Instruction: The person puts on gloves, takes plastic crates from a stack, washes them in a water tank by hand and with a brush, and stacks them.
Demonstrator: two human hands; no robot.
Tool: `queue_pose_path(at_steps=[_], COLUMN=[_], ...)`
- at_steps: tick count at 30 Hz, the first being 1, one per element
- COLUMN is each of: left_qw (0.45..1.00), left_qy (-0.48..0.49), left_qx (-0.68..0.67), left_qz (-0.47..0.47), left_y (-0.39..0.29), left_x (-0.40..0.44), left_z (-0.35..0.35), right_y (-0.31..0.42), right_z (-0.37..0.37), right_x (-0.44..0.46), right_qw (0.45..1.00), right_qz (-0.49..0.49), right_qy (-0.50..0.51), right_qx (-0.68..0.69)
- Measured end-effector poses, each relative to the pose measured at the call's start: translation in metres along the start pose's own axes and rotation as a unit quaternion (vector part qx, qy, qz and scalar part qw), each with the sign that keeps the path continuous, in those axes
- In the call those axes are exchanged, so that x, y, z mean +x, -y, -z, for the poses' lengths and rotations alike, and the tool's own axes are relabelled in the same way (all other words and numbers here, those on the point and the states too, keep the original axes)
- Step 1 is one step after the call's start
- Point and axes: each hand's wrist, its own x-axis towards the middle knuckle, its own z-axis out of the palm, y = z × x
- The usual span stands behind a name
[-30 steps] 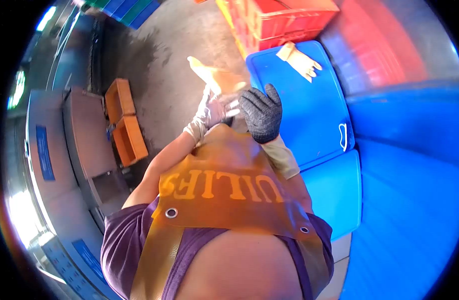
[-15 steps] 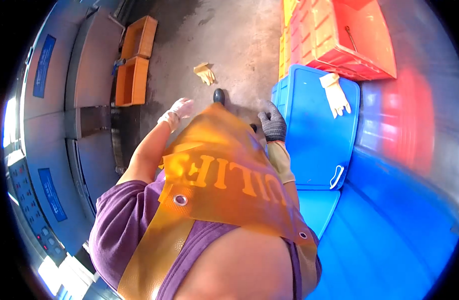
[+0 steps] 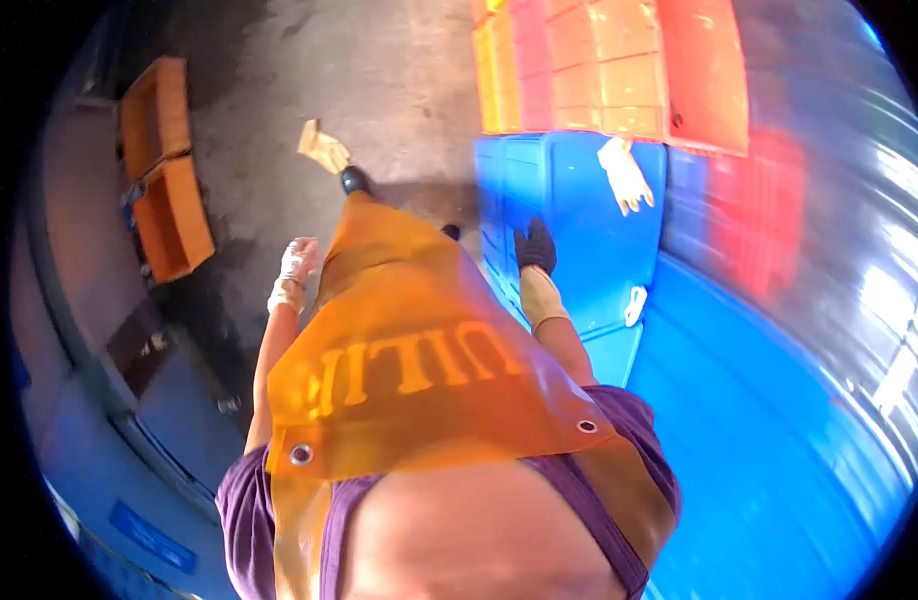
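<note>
My left hand (image 3: 297, 262), in a thin whitish glove, hangs over the floor at the left of my orange apron (image 3: 399, 330). Its fingers are loosely bent, with nothing visible in them. On the right, my right hand (image 3: 534, 246) wears a dark knit glove above a pale cuff, thumb and fingers apart, empty, near the blue bin's edge. A cream rubber glove (image 3: 324, 148) lies on the floor beside my black boot (image 3: 354, 180). Another cream glove (image 3: 627, 178) rests on the blue bin lid (image 3: 589, 230), fingers pointing toward me.
Two orange crates (image 3: 174, 215) stand on the floor at the left, by grey machinery. Red and yellow crates (image 3: 619, 70) are at the upper right behind the blue bin. A large blue surface (image 3: 759, 430) extends along my right side.
The cream glove blurred beyond my hands a second ago lies on the floor. My hands have moved apart and down to my sides. The whole view has turned.
</note>
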Motion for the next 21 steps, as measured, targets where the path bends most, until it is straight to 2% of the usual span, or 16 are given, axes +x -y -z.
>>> queue_pose_path(at_steps=[1,3,4,5,6,7,9,10,12,13,14,15,16,17,19,21], left_qw=[0.999,0.998,0.999,0.999,1.0,0.999,0.998,0.995,0.996,0.996,0.995,0.992,0.989,0.99,0.954,0.947], left_qy=[-0.018,0.042,0.037,0.038,0.016,-0.01,-0.037,-0.065,-0.079,-0.085,-0.102,-0.118,-0.131,-0.121,-0.118,-0.102], left_qx=[-0.035,-0.006,-0.023,0.023,-0.003,-0.03,-0.055,-0.078,-0.037,0.036,0.004,0.043,0.071,0.072,0.273,0.299], left_qz=[-0.02,-0.043,-0.029,-0.022,-0.024,-0.022,0.005,0.017,-0.017,-0.004,-0.001,0.002,-0.018,0.028,0.036,0.063], left_y=[-0.022,-0.039,-0.047,-0.062,-0.068,-0.073,-0.093,-0.103,-0.097,-0.074,-0.064,-0.064,-0.041,-0.032,-0.026,-0.022], left_x=[0.007,0.044,0.061,0.071,0.085,0.092,0.095,0.095,0.107,0.132,0.143,0.149,0.169,0.189,0.221,0.26], left_z=[0.001,0.023,0.03,0.04,0.046,0.051,0.056,0.058,0.063,0.067,0.061,0.057,0.054,0.052,0.044,0.037], right_y=[0.006,0.038,0.054,0.066,0.07,0.072,0.087,0.093,0.088,0.11,0.124,0.148,0.149,0.147,0.129,0.096], right_z=[0.006,0.043,0.06,0.07,0.072,0.073,0.07,0.06,0.023,0.022,0.012,0.012,0.006,0.0,-0.003,-0.013], right_x=[0.009,0.027,0.036,0.049,0.064,0.071,0.101,0.115,0.137,0.141,0.143,0.139,0.138,0.143,0.147,0.156], right_qw=[0.995,0.986,0.986,0.985,0.99,0.991,0.994,0.994,0.984,0.959,0.935,0.911,0.903,0.895,0.89,0.873], right_qz=[0.014,0.005,-0.024,-0.05,-0.079,-0.078,-0.11,-0.105,-0.105,-0.166,-0.242,-0.292,-0.288,-0.287,-0.275,-0.243], right_qy=[-0.098,-0.162,-0.157,-0.151,-0.115,-0.106,-0.01,-0.006,0.0,0.009,-0.013,-0.027,-0.048,-0.074,-0.066,-0.08], right_qx=[-0.014,-0.049,-0.055,-0.059,-0.018,-0.026,0.0,-0.035,-0.143,-0.228,-0.258,-0.29,-0.314,-0.334,-0.357,-0.415])
